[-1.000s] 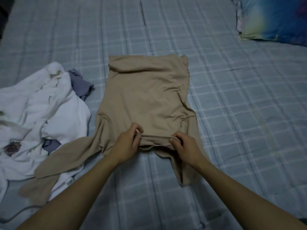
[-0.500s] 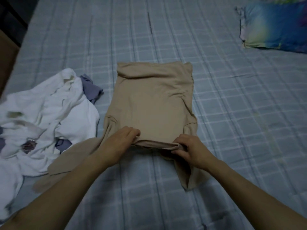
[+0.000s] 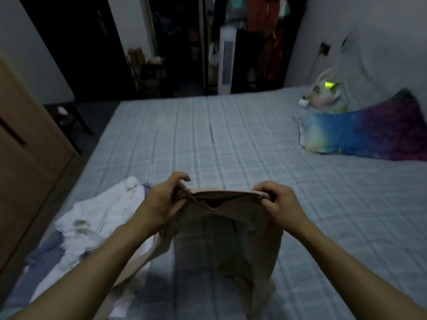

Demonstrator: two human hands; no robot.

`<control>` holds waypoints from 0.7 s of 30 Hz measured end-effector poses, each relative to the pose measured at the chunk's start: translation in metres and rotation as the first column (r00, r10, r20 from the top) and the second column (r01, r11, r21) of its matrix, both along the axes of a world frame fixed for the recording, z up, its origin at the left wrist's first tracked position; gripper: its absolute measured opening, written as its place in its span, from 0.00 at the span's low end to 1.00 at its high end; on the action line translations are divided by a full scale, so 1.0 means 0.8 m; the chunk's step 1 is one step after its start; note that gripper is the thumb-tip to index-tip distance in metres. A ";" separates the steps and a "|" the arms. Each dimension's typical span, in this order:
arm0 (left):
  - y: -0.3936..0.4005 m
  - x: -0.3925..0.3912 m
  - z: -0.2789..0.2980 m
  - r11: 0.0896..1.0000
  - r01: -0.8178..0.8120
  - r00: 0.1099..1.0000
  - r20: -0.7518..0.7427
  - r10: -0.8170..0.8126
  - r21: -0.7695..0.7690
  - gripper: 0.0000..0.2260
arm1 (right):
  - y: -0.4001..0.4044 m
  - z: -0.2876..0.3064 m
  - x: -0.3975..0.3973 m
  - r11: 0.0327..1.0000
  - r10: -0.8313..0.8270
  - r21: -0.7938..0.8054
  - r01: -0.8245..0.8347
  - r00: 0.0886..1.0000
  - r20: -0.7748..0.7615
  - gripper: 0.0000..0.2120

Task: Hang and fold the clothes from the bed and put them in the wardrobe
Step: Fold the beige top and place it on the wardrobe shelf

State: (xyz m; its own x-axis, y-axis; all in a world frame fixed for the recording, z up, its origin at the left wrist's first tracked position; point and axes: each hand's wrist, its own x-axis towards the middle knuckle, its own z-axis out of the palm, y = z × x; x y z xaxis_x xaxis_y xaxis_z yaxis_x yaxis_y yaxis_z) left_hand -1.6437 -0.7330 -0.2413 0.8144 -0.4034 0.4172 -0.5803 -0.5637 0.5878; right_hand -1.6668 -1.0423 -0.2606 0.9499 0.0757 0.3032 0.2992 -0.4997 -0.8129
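- Far left of the frame: flat tan wardrobe door (image 3: 25,172), smooth panel with a dark slot handle.
- Lower left: rumpled white garment (image 3: 101,215) lying on the bed, soft and creased, with a bluish-grey garment (image 3: 44,255) tucked under its near edge (both not yet folded, by the look of it).
- Left of centre: left hand (image 3: 161,202) pinching the left end of the beige garment's top edge between thumb and curled fingers, index finger lifted a little.
- Centre: beige garment (image 3: 221,241) held up off the bed (image 3: 242,146), thin and limp, top edge stretched into a taut band between the hands, the rest hanging in loose folds toward the bottom of the frame.
- Right of centre: right hand (image 3: 277,202) pinching the other end of the same edge, fingers curled tight around it.
- Risk, as a judgement: with the cloth this slack, could lose its fold if either pinch slips; hanging sleeve at lower left could drag across the white pile and snag it.
- Upper centre: dark open wardrobe (image 3: 261,42) with hanging clothes, white tower fan (image 3: 226,61) upright before it.
- Right: blue-to-purple pillow (image 3: 369,135), plump and glossy; above it a crumpled plastic bag (image 3: 323,93).
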 end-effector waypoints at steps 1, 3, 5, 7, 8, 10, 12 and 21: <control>-0.002 -0.007 0.034 1.000 0.002 1.000 0.023 -0.001 -0.016 0.18 | -0.004 0.031 -0.002 1.000 0.003 0.002 -0.003 1.000 0.024 0.09; -0.004 -0.020 0.102 0.998 0.051 0.991 0.121 -0.055 0.041 0.13 | -0.012 0.098 -0.006 1.000 0.001 0.016 -0.002 0.997 0.083 0.08; -0.002 -0.029 0.168 0.980 0.109 0.956 0.254 -0.149 0.165 0.09 | -0.018 0.166 -0.011 1.000 -0.001 0.029 -0.004 0.988 0.152 0.06; -0.002 -0.032 0.229 0.970 0.096 0.915 0.363 -0.175 0.225 0.05 | -0.023 0.230 -0.017 0.999 0.012 0.037 -0.020 0.981 0.196 0.05; -0.004 -0.033 0.260 0.971 0.084 0.894 0.413 -0.174 0.225 0.05 | -0.025 0.259 -0.019 0.998 0.014 0.051 -0.025 0.977 0.213 0.05; -0.007 -0.035 0.315 0.981 0.063 0.875 0.462 -0.144 0.185 0.06 | -0.027 0.314 -0.023 0.995 0.014 0.090 -0.037 0.968 0.249 0.05; -0.009 -0.037 0.361 0.994 0.041 0.895 0.438 -0.082 0.103 0.10 | -0.025 0.363 -0.023 0.989 0.031 0.131 -0.070 0.959 0.282 0.04; 0.009 -0.007 0.426 0.909 0.109 0.969 -0.161 -0.187 -0.401 0.05 | 0.001 0.456 -0.009 0.961 0.089 0.234 -0.149 0.964 0.250 0.09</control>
